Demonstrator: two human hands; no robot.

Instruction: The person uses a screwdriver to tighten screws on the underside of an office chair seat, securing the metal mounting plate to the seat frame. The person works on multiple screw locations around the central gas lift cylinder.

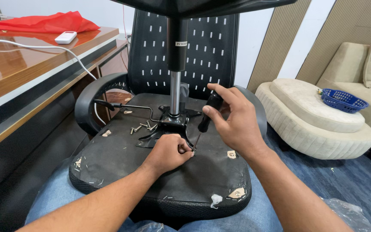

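Two bare hands work on the underside of an office chair seat that lies upside down across the person's lap. The right hand is closed around the black handle of a screwdriver, fingers pressed together on it, and the thin shaft slants down and to the left. The left hand rests on the black fabric of the seat, its thumb and forefinger pinching something small right at the screwdriver tip; what it is cannot be made out, since the fingers hide it.

Just beyond the left hand sits the black metal mounting plate, fixed at the middle of the seat, with a chrome and black gas cylinder rising straight up from it. A thin black lever runs from the plate out to the left. Several loose screws lie on the seat fabric just left of the plate, between it and the lever.

Behind the cylinder stands the perforated black backrest, with a curved armrest at the left. A wooden table at the left carries a red cloth, a white remote and a white cable. At the right, a beige sofa holds a blue basket.
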